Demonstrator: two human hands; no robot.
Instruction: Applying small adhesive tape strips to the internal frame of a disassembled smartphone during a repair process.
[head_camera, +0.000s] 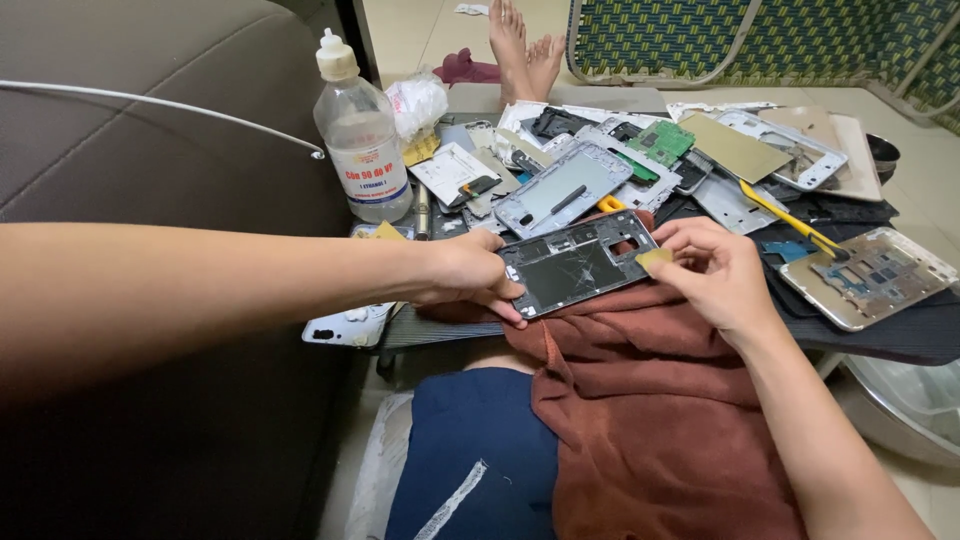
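A dark phone frame with a cracked panel (578, 265) lies tilted over a reddish-brown cloth (650, 410) on my lap. My left hand (465, 275) grips its left end, thumb on top and fingers under the edge. My right hand (715, 270) is at the frame's right end and pinches a small yellowish flat piece (655, 259) against it. Both hands hold the frame just above the front edge of the low table (450, 328).
A clear plastic bottle with a white cap (362, 135) stands at the table's back left. Several phone frames, panels and a green circuit board (661, 141) cover the table. Yellow-handled tweezers (790, 220) lie at the right. A brown sofa (150, 150) is on my left. Another person's bare feet (525, 50) rest beyond the table.
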